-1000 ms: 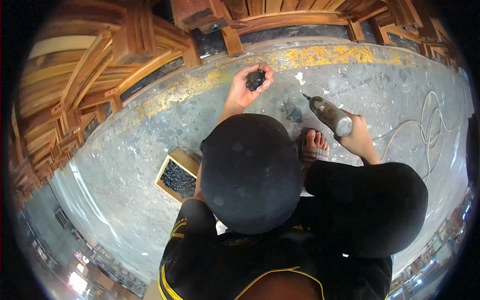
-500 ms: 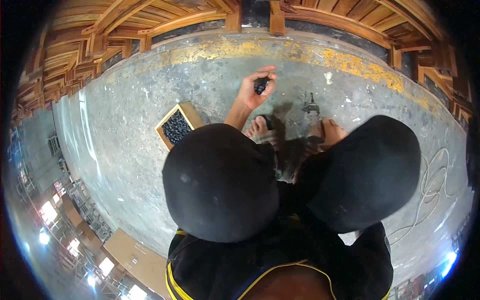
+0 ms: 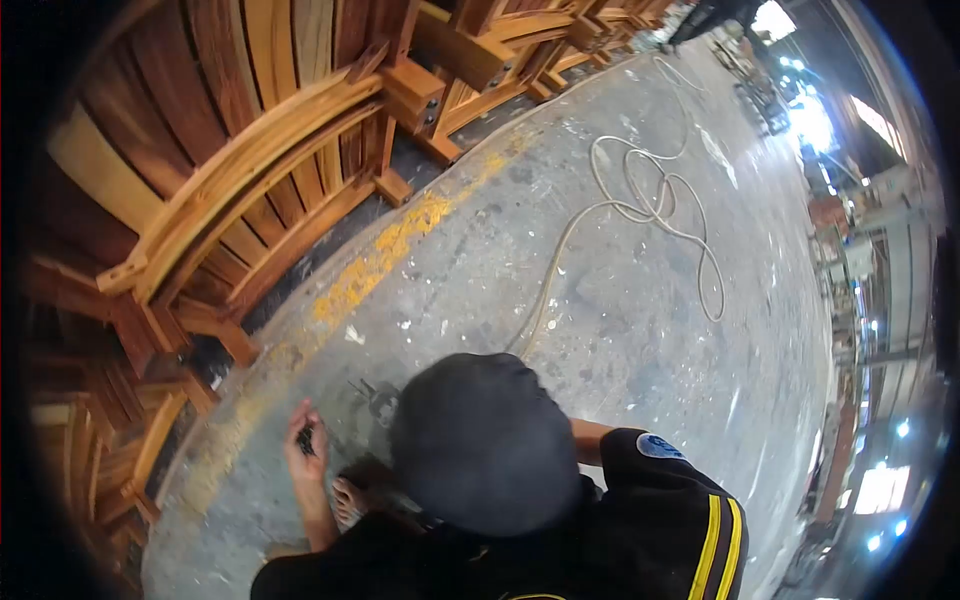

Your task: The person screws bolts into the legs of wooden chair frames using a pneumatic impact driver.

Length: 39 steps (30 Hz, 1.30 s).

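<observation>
My left hand is curled, palm up, around a few small black pieces, too small to tell apart. It hovers over the concrete floor near the yellow painted line. Beside my raised knee lies a dark hand tool, blurred and partly covered by the knee. My right forearm passes behind that knee, which hides my right hand. One bare foot shows below, between the left arm and the knee.
Slatted wooden furniture stands in a row along the left and top, its feet near the worn yellow line. A pale hose lies in loops on the floor. Another person's dark legs show at the far top.
My view has swung to the right, bringing the hose into fuller sight. The wooden box of black pieces has left the frame. My left hand still holds its pieces.
</observation>
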Available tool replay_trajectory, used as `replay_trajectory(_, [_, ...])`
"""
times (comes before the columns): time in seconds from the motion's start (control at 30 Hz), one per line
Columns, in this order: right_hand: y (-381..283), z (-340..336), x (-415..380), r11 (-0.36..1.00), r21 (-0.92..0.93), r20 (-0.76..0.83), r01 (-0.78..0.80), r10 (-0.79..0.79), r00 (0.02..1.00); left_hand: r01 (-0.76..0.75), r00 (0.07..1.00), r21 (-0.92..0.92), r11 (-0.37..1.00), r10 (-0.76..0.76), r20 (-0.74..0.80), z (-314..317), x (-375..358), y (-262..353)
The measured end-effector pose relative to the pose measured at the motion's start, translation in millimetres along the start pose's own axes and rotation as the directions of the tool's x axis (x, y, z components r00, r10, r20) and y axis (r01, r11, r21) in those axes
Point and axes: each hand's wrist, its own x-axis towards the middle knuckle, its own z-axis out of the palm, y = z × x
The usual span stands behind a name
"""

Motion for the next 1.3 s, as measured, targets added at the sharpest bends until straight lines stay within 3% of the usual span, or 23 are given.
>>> replay_trajectory(0.2, [-49.8, 3.2, 59.9, 0.978, 0.119, 0.041, 0.170, -0.176, 0.984, 0.117, 0.987, 0.114, 0.987, -0.128, 0.101, 20.7, -11.1, -0.9])
replay_trajectory(0.27, [-50.1, 0.1, 60.1, 0.955, 0.156, 0.077, 0.253, -0.267, 0.961, 0.104, 0.984, 0.271, 0.957, -0.139, 0.113, 13.8, -13.1, -2.9])
replay_trajectory(0.33, [-58.0, -1.0, 68.9, 0.912, 0.197, 0.109, 0.360, -0.385, 0.917, 0.084, 0.994, 0.342, 0.936, -0.103, 0.039, 15.8, -11.5, 0.0])
replay_trajectory(0.4, [-69.8, -24.2, 66.0, 0.954, 0.128, 0.056, 0.271, -0.280, 0.958, 0.229, 0.972, 0.298, 0.927, -0.236, -0.011, 9.8, -14.0, 5.4])
replay_trajectory(0.43, [-71.0, -38.1, 70.9, 0.924, 0.127, 0.019, 0.360, -0.366, 0.931, 0.193, 0.980, 0.310, 0.931, -0.198, -0.015, 13.3, -17.5, 7.2])
replay_trajectory(0.47, [-70.8, -59.1, 87.1, 0.917, 0.057, 0.282, 0.394, -0.394, 0.875, 0.154, 0.988, 0.318, 0.935, -0.153, -0.029, 16.9, -17.5, 10.4])
replay_trajectory(0.5, [-79.6, -72.0, 97.3, 0.952, 0.010, 0.440, 0.306, -0.279, 0.853, 0.063, 0.994, 0.357, 0.932, -0.091, 0.062, 8.4, -15.1, 12.6])
replay_trajectory(0.57, [-107.8, -120.0, 89.3, 0.885, -0.116, 0.358, 0.451, -0.386, 0.850, 0.033, 0.997, 0.291, 0.956, -0.053, 0.060, 14.5, -18.4, 24.7])
replay_trajectory(0.73, [-135.2, -166.1, 74.6, 0.838, 0.010, 0.185, 0.546, -0.538, 0.823, -0.106, 0.994, 0.329, 0.938, 0.112, 0.000, 32.1, -32.3, 54.3])
replay_trajectory(0.8, [-149.4, -175.7, 64.7, 0.772, 0.083, -0.113, 0.630, -0.621, 0.776, -0.129, 0.989, 0.354, 0.926, 0.147, -0.024, 32.7, -30.3, 61.4])
replay_trajectory(0.87, [-158.8, -169.1, 63.2, 0.772, 0.127, -0.117, 0.623, -0.612, 0.782, -0.080, 0.979, 0.394, 0.916, 0.147, -0.144, 36.3, -33.4, 72.3])
replay_trajectory(1.0, [-168.8, -161.5, 56.5, 0.769, 0.105, -0.200, 0.631, -0.605, 0.771, -0.021, 0.972, 0.317, 0.948, 0.094, -0.215, 48.2, -38.1, 95.8])
replay_trajectory(1.07, [-170.1, -158.1, 56.2, 0.767, -0.008, -0.238, 0.642, -0.625, 0.743, -0.112, 0.985, 0.285, 0.952, 0.144, -0.092, 62.0, -40.9, 105.0])
replay_trajectory(1.1, [-170.8, -156.1, 57.2, 0.740, -0.049, -0.263, 0.671, -0.658, 0.706, -0.106, 0.985, 0.283, 0.953, 0.139, -0.100, 71.2, -42.6, 109.7])
replay_trajectory(1.17, [-172.3, -153.5, 57.6, 0.733, -0.040, -0.257, 0.680, -0.665, 0.701, -0.240, 0.968, 0.360, 0.902, 0.252, 0.012, 89.1, -48.2, 117.6])
replay_trajectory(1.3, [-177.0, -152.7, 57.7, 0.713, -0.024, -0.271, 0.701, -0.680, 0.681, -0.265, 0.964, 0.285, 0.921, 0.249, 0.093, 119.5, -47.5, 129.0])
